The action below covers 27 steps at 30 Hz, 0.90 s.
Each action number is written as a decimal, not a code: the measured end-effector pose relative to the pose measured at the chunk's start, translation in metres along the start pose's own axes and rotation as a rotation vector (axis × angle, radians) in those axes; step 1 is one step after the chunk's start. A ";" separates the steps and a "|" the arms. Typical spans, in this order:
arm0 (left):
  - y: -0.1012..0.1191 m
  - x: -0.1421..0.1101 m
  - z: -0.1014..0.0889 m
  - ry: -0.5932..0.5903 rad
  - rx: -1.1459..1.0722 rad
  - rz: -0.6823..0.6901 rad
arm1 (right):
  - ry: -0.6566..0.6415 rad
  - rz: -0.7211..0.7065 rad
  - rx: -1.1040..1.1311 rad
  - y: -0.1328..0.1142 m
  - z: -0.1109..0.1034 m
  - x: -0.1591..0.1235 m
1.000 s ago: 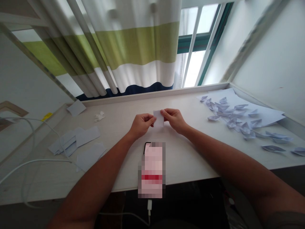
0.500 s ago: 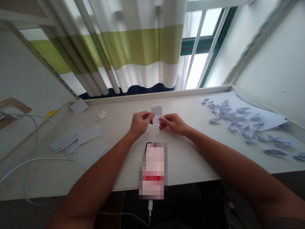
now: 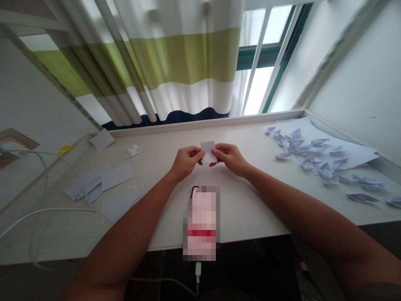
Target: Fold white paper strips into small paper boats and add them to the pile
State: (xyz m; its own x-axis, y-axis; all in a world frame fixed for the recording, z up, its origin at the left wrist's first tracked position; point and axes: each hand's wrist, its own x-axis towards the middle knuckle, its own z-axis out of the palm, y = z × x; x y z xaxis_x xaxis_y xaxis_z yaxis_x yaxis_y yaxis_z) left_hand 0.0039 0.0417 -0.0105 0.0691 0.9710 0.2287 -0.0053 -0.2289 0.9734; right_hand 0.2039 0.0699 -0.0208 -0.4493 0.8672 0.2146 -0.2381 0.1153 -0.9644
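Observation:
A small white piece of paper (image 3: 208,151) is held upright just above the desk, between my two hands. My left hand (image 3: 187,161) pinches its left edge with thumb and fingers. On the opposite edge, my right hand (image 3: 230,158) grips it the same way, thumb in front. Whether the paper is folded in layers cannot be made out. Below the hands lies a phone (image 3: 202,223) with a blurred screen, near the desk's front edge. To the right, several small folded paper boats (image 3: 310,162) are scattered, some on larger white sheets (image 3: 351,150).
Loose paper pieces (image 3: 117,177) lie on the left of the white desk (image 3: 163,209), with a crumpled scrap (image 3: 132,151) behind them. White cables (image 3: 53,209) loop over the left side. A charging plug (image 3: 198,269) joins the phone. A curtain (image 3: 188,58) hangs behind.
My right hand has moved up along the paper's right edge, and my left hand has a slightly lower hold. The paper has shifted a little to the right.

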 end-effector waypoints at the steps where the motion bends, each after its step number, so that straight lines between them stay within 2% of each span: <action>1: 0.000 0.000 0.001 0.009 -0.019 -0.001 | 0.008 0.009 0.042 0.000 0.000 0.000; 5: 0.001 0.001 0.003 0.035 -0.130 -0.016 | 0.016 0.066 0.169 -0.002 -0.002 0.000; 9: 0.005 0.000 0.001 -0.003 -0.183 -0.050 | -0.023 0.092 0.214 -0.003 -0.006 0.002; 13: 0.005 -0.001 -0.002 -0.024 -0.149 -0.054 | -0.055 0.109 0.216 -0.002 -0.009 0.003; 19: 0.003 -0.001 -0.002 -0.059 -0.015 0.043 | 0.018 0.127 0.118 0.002 -0.009 0.002; 27: 0.004 -0.001 -0.002 -0.085 -0.005 0.048 | -0.031 0.028 -0.098 -0.001 -0.007 0.000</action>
State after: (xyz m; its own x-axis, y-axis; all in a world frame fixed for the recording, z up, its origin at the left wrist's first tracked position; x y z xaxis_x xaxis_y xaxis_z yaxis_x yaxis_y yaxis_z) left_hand 0.0022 0.0396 -0.0068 0.1535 0.9494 0.2740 -0.0160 -0.2748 0.9614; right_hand 0.2101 0.0737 -0.0210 -0.4816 0.8555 0.1901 -0.1402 0.1389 -0.9803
